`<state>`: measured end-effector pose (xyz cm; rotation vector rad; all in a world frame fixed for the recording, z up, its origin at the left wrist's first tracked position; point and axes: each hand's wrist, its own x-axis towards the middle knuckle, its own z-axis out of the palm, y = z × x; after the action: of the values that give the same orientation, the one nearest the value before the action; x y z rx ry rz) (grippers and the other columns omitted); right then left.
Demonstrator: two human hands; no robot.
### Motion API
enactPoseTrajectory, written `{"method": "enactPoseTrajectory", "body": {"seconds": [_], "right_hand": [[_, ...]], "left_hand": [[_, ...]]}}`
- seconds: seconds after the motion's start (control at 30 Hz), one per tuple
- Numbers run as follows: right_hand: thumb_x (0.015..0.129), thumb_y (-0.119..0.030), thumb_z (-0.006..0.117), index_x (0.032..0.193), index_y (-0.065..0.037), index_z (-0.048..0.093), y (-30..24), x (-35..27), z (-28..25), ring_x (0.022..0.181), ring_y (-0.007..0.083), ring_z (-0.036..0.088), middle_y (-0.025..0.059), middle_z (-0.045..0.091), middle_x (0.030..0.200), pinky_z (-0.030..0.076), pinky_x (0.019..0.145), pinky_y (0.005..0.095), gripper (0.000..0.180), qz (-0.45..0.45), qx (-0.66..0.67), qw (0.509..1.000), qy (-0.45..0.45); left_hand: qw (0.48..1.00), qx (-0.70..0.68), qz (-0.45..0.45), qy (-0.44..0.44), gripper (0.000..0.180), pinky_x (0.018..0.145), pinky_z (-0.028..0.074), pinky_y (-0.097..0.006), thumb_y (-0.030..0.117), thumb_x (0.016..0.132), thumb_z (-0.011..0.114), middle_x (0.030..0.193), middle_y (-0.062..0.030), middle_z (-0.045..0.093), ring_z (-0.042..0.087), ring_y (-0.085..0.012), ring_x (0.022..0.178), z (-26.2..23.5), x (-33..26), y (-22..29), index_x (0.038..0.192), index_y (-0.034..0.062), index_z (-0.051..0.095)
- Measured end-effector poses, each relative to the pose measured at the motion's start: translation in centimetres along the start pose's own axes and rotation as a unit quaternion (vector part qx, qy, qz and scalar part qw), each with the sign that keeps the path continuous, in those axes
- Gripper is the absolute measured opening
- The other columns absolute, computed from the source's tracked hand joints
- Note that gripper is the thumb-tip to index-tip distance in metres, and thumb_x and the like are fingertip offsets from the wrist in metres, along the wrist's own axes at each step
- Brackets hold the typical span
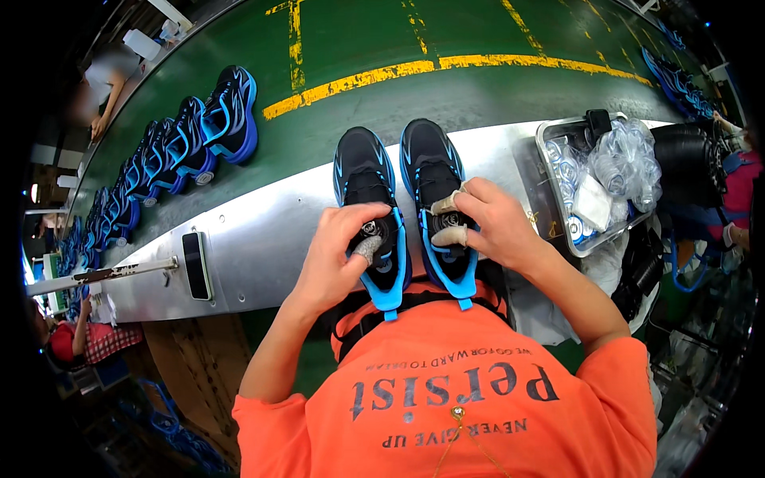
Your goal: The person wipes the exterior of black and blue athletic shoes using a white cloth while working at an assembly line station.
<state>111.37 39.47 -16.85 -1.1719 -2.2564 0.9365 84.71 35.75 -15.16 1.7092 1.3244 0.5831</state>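
Observation:
Two black sneakers with bright blue edging stand side by side before me, toes pointing away: the left sneaker [365,167] and the right sneaker [433,159]. My left hand [339,247] is closed at the left sneaker's tongue, thumb and forefinger on either side of a round dark disc [370,229]. A grey cover sits on that thumb. My right hand [496,219] grips the right sneaker's tongue in the same way, with beige finger covers on thumb and forefinger. Between them shows another round disc [449,220]. Both heels, with blue pull loops, face my body.
A clear plastic bin [586,235] holding round discs and plastic bags stands at right on the metal ledge [263,207]. At left lie a phone [197,266] and a metal bar [119,273]. Rows of sneakers [229,115] rest on the green belt [343,48]. Other people work at both sides.

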Motion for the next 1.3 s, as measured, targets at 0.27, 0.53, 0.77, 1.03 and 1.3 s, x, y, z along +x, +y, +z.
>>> {"method": "enactPoseTrajectory", "body": {"seconds": [0.27,0.53,0.77,1.03,1.3], "right_hand": [[0.070,-0.025,0.081,0.106,-0.014,0.070,0.5,-0.9,-0.1,0.084,0.0299,0.055,0.0112,0.054,0.090,0.046,0.073,0.0406,0.039,0.015,-0.024,1.000,0.002],[0.074,-0.025,0.079,0.098,-0.010,0.068,1.6,-0.5,-0.3,0.084,0.0300,0.057,0.0082,0.056,0.087,0.046,0.076,0.0398,0.031,-0.060,0.101,0.993,-0.016],[0.073,-0.023,0.079,0.099,-0.010,0.068,1.8,-0.4,-0.6,0.082,0.0303,0.058,0.0076,0.055,0.085,0.046,0.076,0.0413,0.031,-0.085,0.108,0.990,-0.002],[0.072,-0.020,0.080,0.106,-0.012,0.069,1.8,-0.7,-1.0,0.080,0.0289,0.056,0.0090,0.052,0.084,0.046,0.072,0.0392,0.037,-0.056,0.025,0.998,0.013],[0.074,-0.022,0.078,0.106,-0.011,0.068,2.5,-1.1,0.2,0.079,0.0293,0.054,0.0084,0.052,0.083,0.043,0.071,0.0390,0.035,-0.072,-0.028,0.996,0.054]], "left_hand": [[1.000,-0.002,-0.005,-0.008,0.042,0.082,0.045,-0.031,0.007,0.079,0.072,0.103,-0.0073,0.060,0.055,-0.0226,0.091,0.1,0.3,-0.2,0.121,0.0067,0.063],[0.999,0.027,-0.021,0.032,0.038,0.080,0.045,-0.030,0.001,0.076,0.068,0.099,-0.0076,0.058,0.052,-0.0206,0.085,0.7,0.5,0.2,0.114,0.0047,0.065],[0.989,0.108,-0.034,0.093,0.049,0.082,0.047,-0.035,-0.004,0.070,0.056,0.096,-0.0105,0.059,0.056,-0.0281,0.096,1.8,0.5,0.4,0.118,0.0044,0.062],[1.000,0.011,-0.012,0.019,0.050,0.081,0.046,-0.033,-0.006,0.068,0.053,0.102,-0.0094,0.063,0.054,-0.0254,0.091,0.8,0.9,0.0,0.116,0.0052,0.063],[0.984,0.126,0.034,0.123,0.042,0.084,0.047,-0.032,-0.005,0.075,0.056,0.103,-0.0096,0.064,0.059,-0.0235,0.092,2.4,0.7,1.2,0.115,0.0038,0.062]]}}
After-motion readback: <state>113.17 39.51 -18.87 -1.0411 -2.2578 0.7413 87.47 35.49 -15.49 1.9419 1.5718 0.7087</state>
